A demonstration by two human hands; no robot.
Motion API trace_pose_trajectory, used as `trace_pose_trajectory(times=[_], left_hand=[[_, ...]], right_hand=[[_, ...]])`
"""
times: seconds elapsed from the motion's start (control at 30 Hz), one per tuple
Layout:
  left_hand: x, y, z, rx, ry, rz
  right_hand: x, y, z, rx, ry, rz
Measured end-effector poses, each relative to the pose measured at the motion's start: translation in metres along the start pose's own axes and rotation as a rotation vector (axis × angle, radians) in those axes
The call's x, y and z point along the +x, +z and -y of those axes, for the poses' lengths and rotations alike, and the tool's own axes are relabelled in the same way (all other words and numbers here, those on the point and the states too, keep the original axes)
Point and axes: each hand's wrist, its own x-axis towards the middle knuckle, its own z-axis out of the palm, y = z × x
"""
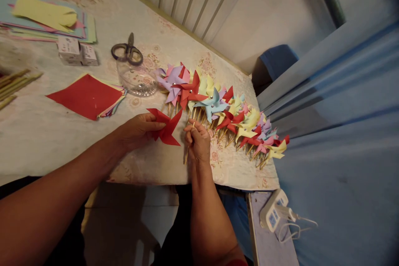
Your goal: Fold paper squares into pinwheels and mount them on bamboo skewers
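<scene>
At six o'clock on the counter (pixel 46 141), our left hand (pixel 137 131) pinches a folded red paper pinwheel head (pixel 165 129) and our right hand (pixel 198 141) is closed round a thin wooden stick (pixel 188 151), not yet joined; a long row of finished pastel paper pinwheels (pixel 224 112) lies at two o'clock, and a stack of red-topped paper squares (pixel 87 95) waits at ten.

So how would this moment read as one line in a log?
left hand: holds red pinwheel | right hand: grips wooden stick | row of finished pinwheels beside them | table
</scene>
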Motion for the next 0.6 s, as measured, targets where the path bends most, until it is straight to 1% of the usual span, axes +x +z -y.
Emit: trace_pose_trajectory(times=[0.2,0.43,0.6], left_hand=[[-0.0011,0.0038,-0.0016,-0.016,-0.006,0.010],[-0.0018,0.0014,-0.0018,0.023,0.005,0.003],[-0.0022,0.0021,-0.0020,0.033,0.008,0.014]], right_hand=[[-0.0018,0.0017,0.0035,-0.021,-0.003,-0.011],[-0.0015,0.0006,0.0024,0.042,-0.005,0.022],[-0.0004,-0.0001,0.0002,0.009,0.004,-0.014]])
